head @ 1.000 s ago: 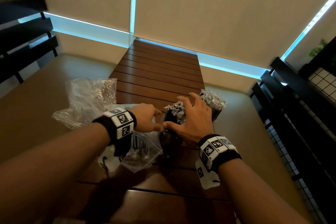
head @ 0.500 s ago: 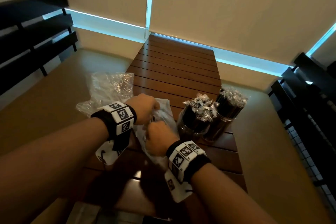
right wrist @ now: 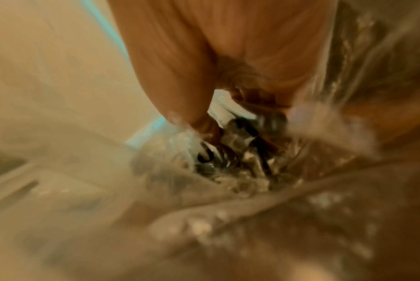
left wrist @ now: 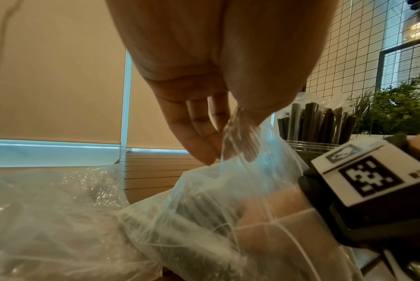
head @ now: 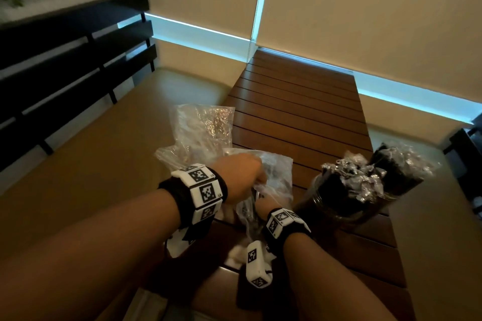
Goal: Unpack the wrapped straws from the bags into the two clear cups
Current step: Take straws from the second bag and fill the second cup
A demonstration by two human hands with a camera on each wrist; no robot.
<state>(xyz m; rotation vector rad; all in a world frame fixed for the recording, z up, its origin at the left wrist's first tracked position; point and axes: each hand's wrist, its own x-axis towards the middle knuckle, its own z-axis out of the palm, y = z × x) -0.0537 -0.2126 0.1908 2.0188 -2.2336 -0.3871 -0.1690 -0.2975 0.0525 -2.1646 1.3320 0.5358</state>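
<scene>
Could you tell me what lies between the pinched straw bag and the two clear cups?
In the head view, only bare wooden slats separate the bag from the nearer cup.

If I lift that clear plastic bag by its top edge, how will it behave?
The clear plastic bag will probably sag; it drapes in creases where the left hand pinches it. It is likely bottom-heavy: dark wrapped straws lie low inside. The glossy film may slip.

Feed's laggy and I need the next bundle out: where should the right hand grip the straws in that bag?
Probably around the straws' near ends, entering through the bag's mouth, which the left hand pinches up. They lie lengthwise pointing at the opening, so a grip around the cluster should slide them straight out.
</scene>
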